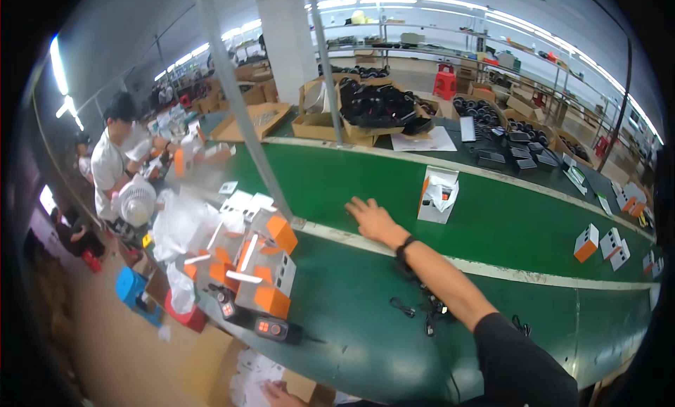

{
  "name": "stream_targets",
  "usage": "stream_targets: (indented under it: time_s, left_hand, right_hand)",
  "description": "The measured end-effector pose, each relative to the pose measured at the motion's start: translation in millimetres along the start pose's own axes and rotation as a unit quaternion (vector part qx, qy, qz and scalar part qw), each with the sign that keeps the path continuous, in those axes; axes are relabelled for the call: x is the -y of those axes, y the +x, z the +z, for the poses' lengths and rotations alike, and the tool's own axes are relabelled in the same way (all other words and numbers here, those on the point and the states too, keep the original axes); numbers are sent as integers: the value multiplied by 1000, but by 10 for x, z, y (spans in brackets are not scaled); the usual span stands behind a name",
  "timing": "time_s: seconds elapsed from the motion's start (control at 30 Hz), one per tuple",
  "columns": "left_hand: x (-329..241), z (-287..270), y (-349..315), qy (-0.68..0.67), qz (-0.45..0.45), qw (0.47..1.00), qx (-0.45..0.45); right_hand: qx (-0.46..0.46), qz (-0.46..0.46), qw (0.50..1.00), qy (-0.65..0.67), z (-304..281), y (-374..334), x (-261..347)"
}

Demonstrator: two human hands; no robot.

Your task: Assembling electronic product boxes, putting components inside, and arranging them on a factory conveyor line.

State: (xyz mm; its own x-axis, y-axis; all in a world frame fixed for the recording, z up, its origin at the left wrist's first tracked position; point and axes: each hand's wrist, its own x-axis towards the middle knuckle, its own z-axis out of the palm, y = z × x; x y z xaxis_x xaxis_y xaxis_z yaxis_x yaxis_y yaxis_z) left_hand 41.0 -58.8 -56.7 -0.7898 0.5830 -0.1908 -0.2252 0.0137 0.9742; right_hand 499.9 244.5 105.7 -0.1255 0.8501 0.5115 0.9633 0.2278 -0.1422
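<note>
My right hand (375, 222) is stretched over the green conveyor belt (330, 178), fingers spread and holding nothing. To its right on the belt stands an open white-and-orange carton (437, 196) with a white wrapping poking out. At the lower edge my left hand (280, 394) shows only in part, its fingers apart over white paper sheets (254, 373) in a cardboard box. On the near table to the left are several open orange-and-white cartons (271, 280). Beside them lie two black devices with orange-lit buttons, one (272, 328) nearer the table's edge.
Metal poles (242, 118) rise at the belt's edges. Black cables (402, 307) lie on the near table. More cartons (586, 243) stand on the belt at right. Across it are boxes of black parts (380, 103). A co-worker (112, 154) stands at left behind a white fan (136, 201).
</note>
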Motion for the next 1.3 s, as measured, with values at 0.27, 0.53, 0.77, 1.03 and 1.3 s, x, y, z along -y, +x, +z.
stream_targets:
  time_s: [0.27, 0.53, 0.77, 1.03, 1.3]
  left_hand:
    - [-1732, 789, -1411, 56, 367, 798, 474]
    - [-1959, 3275, -2333, -80, 199, 732, 646]
    - [-615, 5292, -2738, 148, 352, 605, 698]
    - [-731, 5687, -2852, 138, 332, 528, 769]
    - [-1418, 3384, -1883, 80, 179, 700, 687]
  right_hand:
    - [180, 70, 981, -6, 115, -147, -249]
    - [-172, 226, 925, 254, -2384, -1588, -324]
    - [-354, 409, 787, 295, -3728, -2875, -232]
    - [-341, 386, 836, 191, -3956, -2777, 116]
    - [-152, 75, 972, 166, -3531, -2298, 555]
